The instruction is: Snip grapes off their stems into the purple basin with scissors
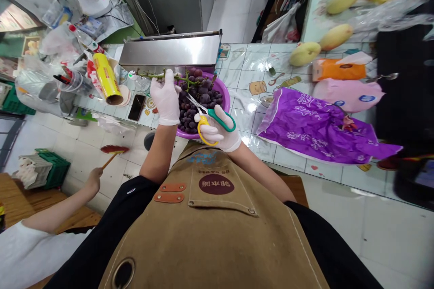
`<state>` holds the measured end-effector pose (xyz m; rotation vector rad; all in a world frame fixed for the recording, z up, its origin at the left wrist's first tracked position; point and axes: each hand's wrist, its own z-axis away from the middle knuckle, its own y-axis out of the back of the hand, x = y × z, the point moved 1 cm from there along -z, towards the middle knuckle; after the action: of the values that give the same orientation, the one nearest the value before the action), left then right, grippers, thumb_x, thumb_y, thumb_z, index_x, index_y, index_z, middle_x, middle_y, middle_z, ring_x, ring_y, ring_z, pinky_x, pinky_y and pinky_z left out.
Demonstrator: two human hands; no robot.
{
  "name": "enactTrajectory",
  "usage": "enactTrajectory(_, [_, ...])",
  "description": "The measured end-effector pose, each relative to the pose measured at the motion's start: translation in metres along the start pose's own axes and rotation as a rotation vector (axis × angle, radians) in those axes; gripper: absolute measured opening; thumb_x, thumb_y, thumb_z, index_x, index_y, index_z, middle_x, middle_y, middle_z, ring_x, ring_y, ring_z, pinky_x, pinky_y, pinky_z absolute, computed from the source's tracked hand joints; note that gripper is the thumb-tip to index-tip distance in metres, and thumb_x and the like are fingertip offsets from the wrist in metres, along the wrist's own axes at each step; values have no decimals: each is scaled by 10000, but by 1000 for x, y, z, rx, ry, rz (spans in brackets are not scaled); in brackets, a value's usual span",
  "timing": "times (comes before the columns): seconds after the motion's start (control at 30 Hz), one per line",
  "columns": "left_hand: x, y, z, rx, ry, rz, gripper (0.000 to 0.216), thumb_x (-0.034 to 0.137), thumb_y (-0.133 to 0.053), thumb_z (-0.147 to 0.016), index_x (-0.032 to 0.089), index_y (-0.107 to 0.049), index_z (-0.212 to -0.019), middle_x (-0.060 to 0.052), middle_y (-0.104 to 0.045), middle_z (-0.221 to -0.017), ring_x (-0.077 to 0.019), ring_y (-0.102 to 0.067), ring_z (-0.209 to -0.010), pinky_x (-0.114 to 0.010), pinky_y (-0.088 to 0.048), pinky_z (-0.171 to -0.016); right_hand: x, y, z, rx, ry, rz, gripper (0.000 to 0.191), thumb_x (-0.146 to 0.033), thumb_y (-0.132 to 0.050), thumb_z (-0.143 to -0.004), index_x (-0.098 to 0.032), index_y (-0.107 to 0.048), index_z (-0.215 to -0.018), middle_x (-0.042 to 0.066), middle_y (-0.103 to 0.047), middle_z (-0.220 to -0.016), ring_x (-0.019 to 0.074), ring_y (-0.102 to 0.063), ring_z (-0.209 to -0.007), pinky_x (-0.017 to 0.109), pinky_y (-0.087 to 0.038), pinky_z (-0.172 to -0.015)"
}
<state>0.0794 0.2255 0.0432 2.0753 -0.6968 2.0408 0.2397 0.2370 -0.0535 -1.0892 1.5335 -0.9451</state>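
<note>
The white-gloved left hand (166, 101) grips a branching green stem (188, 82); the white-gloved right hand (225, 137) grasps yellow-and-green-handled scissors (201, 107) over dark-purple grapes (205, 98) in a round purple plastic bowl (226, 94), at the tile-patterned table's (244, 79) near edge. A taut stem should snip cleanest.

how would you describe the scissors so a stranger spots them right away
Start at the tile-patterned table and find the round purple bowl of dark grapes. At its near right side, the white-gloved right hand holds the scissors. Their mismatched handle loops, one yellow and one green, set them apart from the bowl and grapes.
</note>
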Motion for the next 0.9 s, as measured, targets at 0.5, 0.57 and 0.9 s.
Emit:
enactTrajectory(0.5, [1, -3, 7, -103, 118, 81, 446, 546, -674, -1107, 219, -508, -854, -39, -704, -947, -44, -418, -514, -233, -280, -422, 1, 5, 11, -146, 14, -271, 604, -692, -303, -1197, -157, -568, -1292, -91, -542, -656, 58, -393, -369, 149, -391, -390])
enactTrajectory(0.57, [-3, -1, 5, -102, 103, 57, 482, 632, -680, -1078, 222, -529, -874, -41, -711, -961, -49, -428, -518, -230, -286, -417, 1, 7, 12, -64, 16, -253, 600, -724, -353, -1178, -174, -575, -1264, -122, -487, -607, 47, -292, -333, 146, -318, -355])
enactTrajectory(0.9, [-4, 0, 4, -109, 69, 29, 463, 557, -705, -1087, 241, -493, -823, -32, -695, -840, -77, -415, -509, -248, -346, -445, 1, 23, 17, -120, 19, -251, 582, -758, -482, -1131, -193, -603, -1197, -123, -519, -609, 33, -257, -316, 143, -264, -347])
